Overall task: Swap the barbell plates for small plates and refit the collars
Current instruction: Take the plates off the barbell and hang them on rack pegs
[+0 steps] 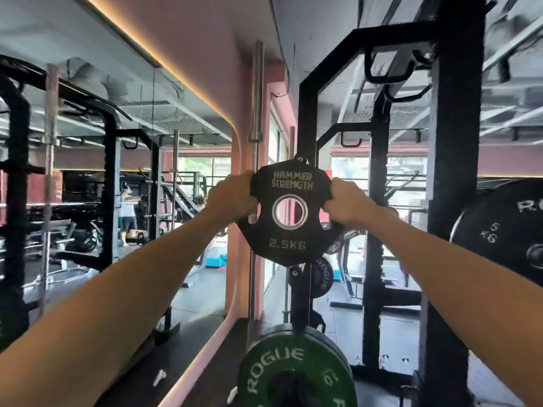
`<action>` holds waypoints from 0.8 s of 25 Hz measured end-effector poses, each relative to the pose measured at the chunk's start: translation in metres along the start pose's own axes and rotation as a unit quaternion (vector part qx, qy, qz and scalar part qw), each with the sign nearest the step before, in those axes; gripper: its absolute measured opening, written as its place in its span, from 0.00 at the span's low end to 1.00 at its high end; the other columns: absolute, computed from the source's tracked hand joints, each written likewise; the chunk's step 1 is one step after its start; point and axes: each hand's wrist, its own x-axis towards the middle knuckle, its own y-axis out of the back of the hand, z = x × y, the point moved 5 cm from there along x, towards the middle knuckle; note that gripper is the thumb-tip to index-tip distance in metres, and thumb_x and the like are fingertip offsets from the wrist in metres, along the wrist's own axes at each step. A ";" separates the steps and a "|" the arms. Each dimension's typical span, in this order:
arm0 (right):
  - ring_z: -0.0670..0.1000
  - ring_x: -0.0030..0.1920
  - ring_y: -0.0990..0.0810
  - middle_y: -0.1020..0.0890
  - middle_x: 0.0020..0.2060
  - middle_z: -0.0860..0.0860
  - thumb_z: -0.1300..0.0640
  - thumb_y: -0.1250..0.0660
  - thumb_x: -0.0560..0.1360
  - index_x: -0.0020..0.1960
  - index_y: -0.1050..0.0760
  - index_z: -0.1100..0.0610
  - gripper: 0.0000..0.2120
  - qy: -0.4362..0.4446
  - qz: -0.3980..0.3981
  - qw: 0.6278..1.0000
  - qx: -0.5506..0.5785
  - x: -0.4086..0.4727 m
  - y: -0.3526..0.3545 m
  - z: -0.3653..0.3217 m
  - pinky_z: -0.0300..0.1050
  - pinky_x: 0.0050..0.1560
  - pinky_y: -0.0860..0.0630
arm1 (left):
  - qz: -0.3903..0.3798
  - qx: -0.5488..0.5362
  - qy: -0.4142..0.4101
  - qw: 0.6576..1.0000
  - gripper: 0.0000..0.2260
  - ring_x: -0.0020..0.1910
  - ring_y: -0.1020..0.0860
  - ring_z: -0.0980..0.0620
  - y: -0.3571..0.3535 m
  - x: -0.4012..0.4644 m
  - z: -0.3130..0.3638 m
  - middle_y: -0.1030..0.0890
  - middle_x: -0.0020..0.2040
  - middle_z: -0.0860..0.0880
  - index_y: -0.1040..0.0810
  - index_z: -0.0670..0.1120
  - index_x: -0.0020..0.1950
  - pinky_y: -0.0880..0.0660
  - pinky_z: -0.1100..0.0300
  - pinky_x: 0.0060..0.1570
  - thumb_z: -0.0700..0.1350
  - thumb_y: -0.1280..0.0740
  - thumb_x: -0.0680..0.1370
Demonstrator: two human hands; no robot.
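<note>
Gym floor with black steel power racks (454, 160) at 9 and 3 o'clock, a pink pillar (239, 218) and a mirror wall behind. I have both arms raised at 12 o'clock. Left hand (232, 196) curls around the left edge of the small black round rubber-coated plate marked 2.5 kg (289, 212); right hand (345, 205) curls around its right edge, fingers hooked at the side cut-outs. Plate is upright, face toward me, bare centre hole showing, held in front of the rack upright; I cannot tell whether it touches a storage peg.

Handling judgement: rigid, light for two hands, matte coating should give fair friction. Cut-out grips are the right hold; keep fingers off the metal-ringed bore when sliding it onto a sleeve.

Larger green round bumper plate marked 10 (296, 374) sits at 6 o'clock, below. A black 5 kg plate (505, 233) is at 3 o'clock. No collars identifiable.
</note>
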 end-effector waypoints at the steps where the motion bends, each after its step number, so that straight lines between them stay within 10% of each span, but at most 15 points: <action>1: 0.62 0.48 0.21 0.23 0.46 0.59 0.61 0.37 0.73 0.47 0.33 0.60 0.06 -0.002 0.006 1.000 0.000 0.012 -0.001 0.003 0.53 0.49 0.22 | 0.006 -0.005 -0.010 1.000 0.14 0.48 0.21 0.39 -0.004 0.013 -0.002 0.26 0.41 0.48 0.28 0.45 0.58 0.32 0.55 0.41 0.42 0.34 0.72; 20: 0.58 0.34 0.20 0.20 0.35 0.62 0.65 0.37 0.70 0.43 0.24 0.67 0.06 -0.056 0.082 0.994 -0.054 0.229 -0.005 0.075 0.37 0.25 0.35 | 0.078 -0.105 -0.105 0.986 0.13 0.49 0.22 0.40 -0.093 0.258 -0.022 0.19 0.48 0.43 0.26 0.46 0.56 0.23 0.50 0.48 0.43 0.33 0.71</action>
